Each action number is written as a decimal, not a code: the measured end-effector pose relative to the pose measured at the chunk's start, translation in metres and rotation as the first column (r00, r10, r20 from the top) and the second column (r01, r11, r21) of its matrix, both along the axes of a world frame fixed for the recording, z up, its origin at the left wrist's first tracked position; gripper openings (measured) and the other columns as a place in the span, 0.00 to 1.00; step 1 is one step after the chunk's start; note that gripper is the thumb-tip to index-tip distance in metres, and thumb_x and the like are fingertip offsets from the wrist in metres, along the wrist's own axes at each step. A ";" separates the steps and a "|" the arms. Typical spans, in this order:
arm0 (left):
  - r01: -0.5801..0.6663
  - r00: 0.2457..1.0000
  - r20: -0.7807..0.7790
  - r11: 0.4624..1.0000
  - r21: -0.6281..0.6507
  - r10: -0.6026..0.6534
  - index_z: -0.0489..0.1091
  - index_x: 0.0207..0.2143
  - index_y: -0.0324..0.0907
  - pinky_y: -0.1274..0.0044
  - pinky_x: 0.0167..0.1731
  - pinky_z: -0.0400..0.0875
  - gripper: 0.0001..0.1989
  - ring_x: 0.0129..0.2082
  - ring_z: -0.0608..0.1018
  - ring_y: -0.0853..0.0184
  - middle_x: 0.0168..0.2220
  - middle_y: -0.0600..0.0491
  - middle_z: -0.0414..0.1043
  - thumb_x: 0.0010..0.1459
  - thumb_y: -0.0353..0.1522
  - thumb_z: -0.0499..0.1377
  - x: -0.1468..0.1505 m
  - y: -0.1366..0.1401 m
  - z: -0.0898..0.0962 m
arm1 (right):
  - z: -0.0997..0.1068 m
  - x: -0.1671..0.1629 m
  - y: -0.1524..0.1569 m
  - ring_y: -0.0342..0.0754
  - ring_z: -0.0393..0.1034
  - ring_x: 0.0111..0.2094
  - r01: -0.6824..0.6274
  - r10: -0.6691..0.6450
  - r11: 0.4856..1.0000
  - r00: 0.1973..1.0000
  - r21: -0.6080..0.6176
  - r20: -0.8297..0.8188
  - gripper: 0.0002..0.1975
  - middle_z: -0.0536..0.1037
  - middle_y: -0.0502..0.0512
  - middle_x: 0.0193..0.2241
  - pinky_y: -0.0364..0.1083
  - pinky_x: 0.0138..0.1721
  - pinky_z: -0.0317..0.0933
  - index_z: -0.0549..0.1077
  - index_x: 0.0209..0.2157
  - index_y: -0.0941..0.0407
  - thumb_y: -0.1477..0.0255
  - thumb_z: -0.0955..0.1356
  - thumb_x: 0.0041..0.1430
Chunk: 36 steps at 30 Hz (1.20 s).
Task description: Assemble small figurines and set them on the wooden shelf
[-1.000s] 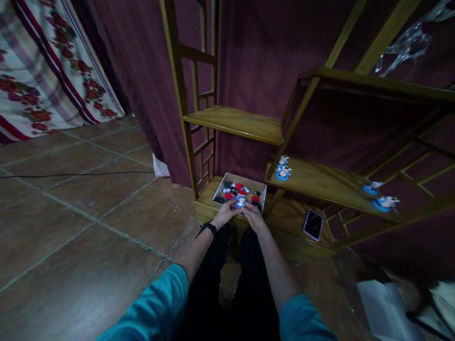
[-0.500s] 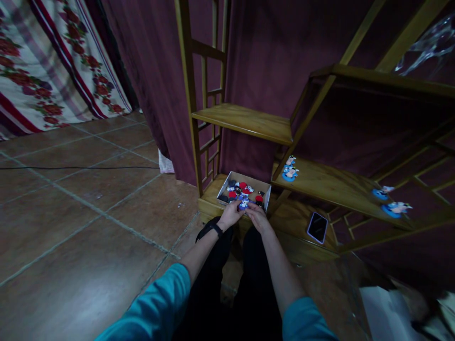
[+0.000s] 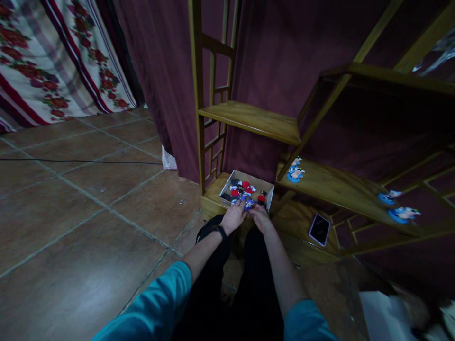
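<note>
Your right hand (image 3: pixel 261 219) pinches the small purple-and-white figurine (image 3: pixel 249 204) at the shallow white cardboard box's (image 3: pixel 262 183) near edge, your left hand (image 3: pixel 233 217) alongside, grip unclear; it looks light, stiff, best held by its edges.

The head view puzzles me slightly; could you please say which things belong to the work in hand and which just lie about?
In use:
- blue-purple piece, held by left hand and right hand
- open box
- red and dark pieces inside it
- possibly the blue-based figurines

Apparently lying about:
- phone
- black cable
- clear plastic
</note>
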<state>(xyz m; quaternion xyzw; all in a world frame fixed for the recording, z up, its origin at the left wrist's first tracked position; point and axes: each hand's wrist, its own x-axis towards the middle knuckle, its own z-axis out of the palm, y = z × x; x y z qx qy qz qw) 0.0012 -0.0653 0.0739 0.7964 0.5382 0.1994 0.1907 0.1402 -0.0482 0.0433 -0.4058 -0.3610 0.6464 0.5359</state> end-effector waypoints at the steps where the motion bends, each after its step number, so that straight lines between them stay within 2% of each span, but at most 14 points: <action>1: 0.005 0.999 -0.041 1.000 0.017 -0.004 0.53 0.56 0.42 0.75 0.42 0.65 0.23 0.44 0.71 0.63 0.51 0.46 0.61 0.58 0.33 0.50 0.000 -0.001 0.000 | 0.000 0.000 0.000 0.44 0.70 0.33 0.003 -0.003 1.000 1.000 0.005 0.000 0.16 0.78 0.47 0.30 0.43 0.40 0.60 0.75 0.32 0.54 0.80 0.69 0.35; 8: 0.055 0.981 -0.193 0.991 0.119 -0.032 0.48 0.58 0.39 0.75 0.42 0.65 0.24 0.47 0.70 0.61 0.49 0.43 0.62 0.61 0.35 0.46 0.002 -0.003 0.001 | -0.004 0.000 0.002 0.45 0.70 0.36 0.017 -0.017 0.999 1.000 0.029 -0.017 0.18 0.78 0.47 0.31 0.44 0.43 0.59 0.74 0.33 0.54 0.81 0.68 0.35; 19: 0.181 0.935 -0.337 0.963 0.199 -0.106 0.54 0.54 0.36 0.71 0.39 0.65 0.19 0.42 0.72 0.60 0.47 0.40 0.63 0.60 0.30 0.45 -0.007 0.000 0.005 | -0.011 -0.002 0.005 0.44 0.69 0.35 0.016 -0.016 1.000 0.999 0.005 0.029 0.25 0.77 0.48 0.34 0.43 0.41 0.60 0.74 0.40 0.53 0.80 0.66 0.35; 31: 0.211 0.917 -0.386 0.946 0.247 -0.104 0.57 0.51 0.35 0.70 0.39 0.65 0.17 0.42 0.71 0.59 0.46 0.39 0.63 0.59 0.26 0.44 -0.003 -0.003 0.005 | -0.009 0.000 0.003 0.48 0.69 0.40 -0.015 0.014 1.000 0.996 0.013 0.085 0.26 0.77 0.49 0.37 0.46 0.45 0.59 0.73 0.43 0.52 0.78 0.68 0.35; 36: 0.176 0.930 -0.352 0.969 0.172 -0.107 0.54 0.54 0.37 0.72 0.40 0.65 0.19 0.42 0.71 0.61 0.46 0.41 0.64 0.60 0.29 0.45 -0.004 -0.004 0.007 | -0.005 0.000 -0.001 0.48 0.69 0.40 -0.040 0.040 0.999 0.997 -0.002 0.073 0.26 0.77 0.49 0.37 0.48 0.45 0.60 0.73 0.43 0.51 0.76 0.70 0.36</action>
